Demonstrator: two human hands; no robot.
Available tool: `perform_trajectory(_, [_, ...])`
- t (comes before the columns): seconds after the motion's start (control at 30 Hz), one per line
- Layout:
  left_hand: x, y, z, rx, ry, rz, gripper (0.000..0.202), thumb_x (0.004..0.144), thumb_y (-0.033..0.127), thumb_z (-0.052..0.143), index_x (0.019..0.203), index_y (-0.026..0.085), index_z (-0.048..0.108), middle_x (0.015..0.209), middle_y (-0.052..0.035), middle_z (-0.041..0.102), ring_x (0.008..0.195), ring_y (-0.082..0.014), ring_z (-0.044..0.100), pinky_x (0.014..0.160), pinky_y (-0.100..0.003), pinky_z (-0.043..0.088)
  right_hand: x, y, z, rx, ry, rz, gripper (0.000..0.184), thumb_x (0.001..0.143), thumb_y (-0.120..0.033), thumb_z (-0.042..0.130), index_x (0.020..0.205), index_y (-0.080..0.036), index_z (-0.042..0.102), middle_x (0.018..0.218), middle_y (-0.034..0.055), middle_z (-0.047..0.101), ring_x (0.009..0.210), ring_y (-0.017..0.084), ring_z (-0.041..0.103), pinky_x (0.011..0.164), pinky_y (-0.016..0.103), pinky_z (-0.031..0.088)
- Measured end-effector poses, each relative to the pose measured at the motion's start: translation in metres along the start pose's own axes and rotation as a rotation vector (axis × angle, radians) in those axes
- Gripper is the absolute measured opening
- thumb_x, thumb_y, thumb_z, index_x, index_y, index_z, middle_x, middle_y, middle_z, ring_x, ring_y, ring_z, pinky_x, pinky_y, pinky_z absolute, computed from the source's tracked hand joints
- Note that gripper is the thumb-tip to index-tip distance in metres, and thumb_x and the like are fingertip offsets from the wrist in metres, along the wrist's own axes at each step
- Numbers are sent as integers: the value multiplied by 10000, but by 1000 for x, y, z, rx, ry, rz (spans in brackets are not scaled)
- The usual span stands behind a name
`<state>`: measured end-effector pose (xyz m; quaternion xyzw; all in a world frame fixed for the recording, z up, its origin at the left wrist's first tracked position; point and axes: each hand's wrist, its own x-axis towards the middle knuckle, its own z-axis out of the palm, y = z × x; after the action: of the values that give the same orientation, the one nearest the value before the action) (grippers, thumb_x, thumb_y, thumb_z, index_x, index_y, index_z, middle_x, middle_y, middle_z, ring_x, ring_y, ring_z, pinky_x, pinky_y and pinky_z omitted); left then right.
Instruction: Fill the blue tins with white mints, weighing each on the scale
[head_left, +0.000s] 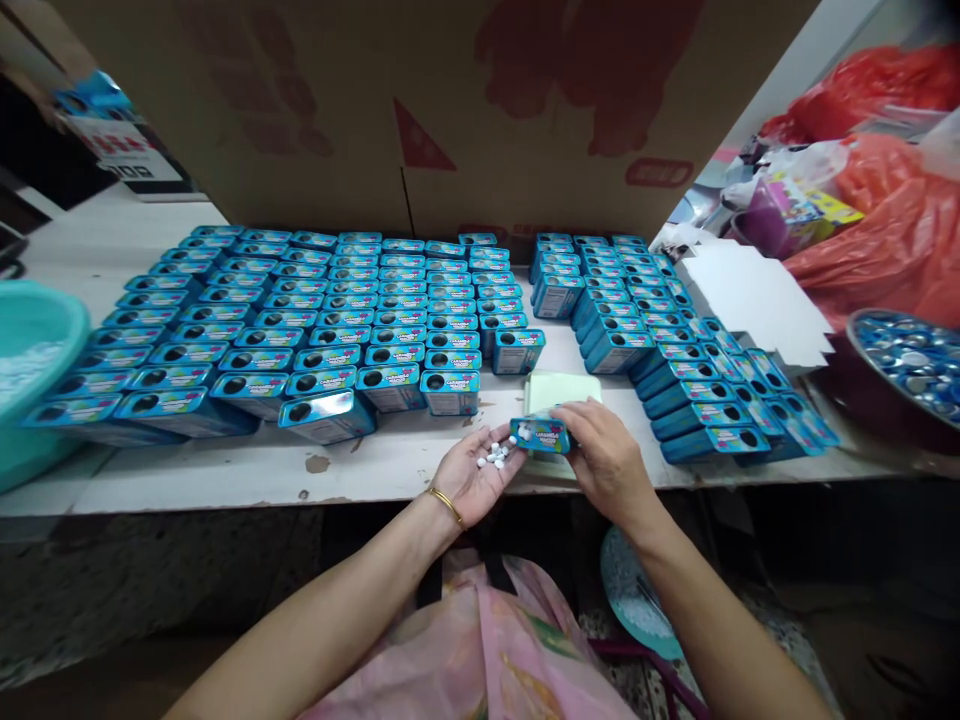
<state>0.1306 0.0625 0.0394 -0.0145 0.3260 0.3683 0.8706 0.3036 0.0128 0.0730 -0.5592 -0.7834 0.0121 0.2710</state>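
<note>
My left hand (476, 480) lies palm up and cupped at the table's front edge, with several small white candies (495, 457) in its palm. My right hand (609, 450) grips a blue candy tin (541, 436) by its right end. The tin is tilted toward the left palm, and white candies show at its round opening. Its left end is against or very near the left fingers; I cannot tell which. Beneath the tin sits a pale green block-like thing (574, 390), partly covered by the right hand.
Rows of blue tins (349, 318) stand left, and more tins (660, 340) right. A cardboard box (465, 110) walls the back. A turquoise basin (45, 390) of white candies sits far left. A bowl of round lids (911, 360) and red plastic bags (892, 220) are right.
</note>
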Motion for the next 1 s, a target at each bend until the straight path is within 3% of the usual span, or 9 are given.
perform_trajectory(0.2, [0,-2,-2,-14,-32,-20,196,770,152,461,874,24,568,813,-133,627,814,-190,597,812,-333,469,-6,4,0,122,46,66,453,717,-53,445,1137,-222,446,1114,45,514,1054,205,446,965,424,301])
perform_trajectory(0.33, [-1,2,-6,17,11,-63,250,766,165,471,945,13,554,929,-179,604,925,-232,568,785,-313,488,-4,27,9,398,235,330,382,696,-129,543,1063,-209,471,998,43,544,908,192,522,800,343,433])
perform_trajectory(0.43, [-3,5,-11,34,50,-37,250,755,144,483,954,9,553,926,-179,604,922,-230,571,770,-296,498,-1,47,20,629,339,454,387,673,-173,591,1039,-202,470,952,32,543,837,173,542,738,311,456])
perform_trajectory(0.6, [-8,10,-21,32,84,-9,228,748,115,492,943,18,562,926,-167,610,924,-218,573,782,-302,501,3,65,34,823,383,498,419,630,-216,657,1011,-201,484,936,23,558,843,164,548,744,302,459])
perform_trajectory(0.7, [-13,13,-28,54,93,2,244,741,99,504,967,28,559,983,-167,598,945,-216,564,797,-310,497,-1,66,24,816,385,465,519,639,-232,661,1106,-209,436,1061,52,532,957,183,519,821,338,433])
perform_trajectory(0.77, [-18,14,-32,77,97,-7,280,735,94,514,1006,35,548,1027,-167,583,963,-217,555,806,-309,492,-8,59,10,685,435,444,565,672,-233,640,1176,-216,386,1141,70,490,1037,196,474,884,372,391])
perform_trajectory(0.87, [-25,7,-39,108,121,-56,313,729,96,524,1036,40,540,1055,-165,572,976,-216,547,826,-312,478,-26,29,-7,388,458,390,381,749,-192,560,1117,-222,462,1080,63,519,1023,196,469,900,386,368])
perform_trajectory(0.93, [-28,-4,-42,138,123,-102,309,731,105,526,1033,44,546,1063,-163,569,971,-214,549,841,-323,467,-39,-2,-5,303,288,273,280,782,-158,509,1053,-227,513,1012,54,544,970,184,485,856,354,399])
perform_trajectory(1.0, [-31,-16,-45,183,107,-148,292,734,108,523,1016,47,561,1049,-156,578,933,-198,564,836,-317,466,-51,-34,9,290,20,134,273,805,-149,467,1068,-210,507,1009,61,542,930,178,483,808,331,418])
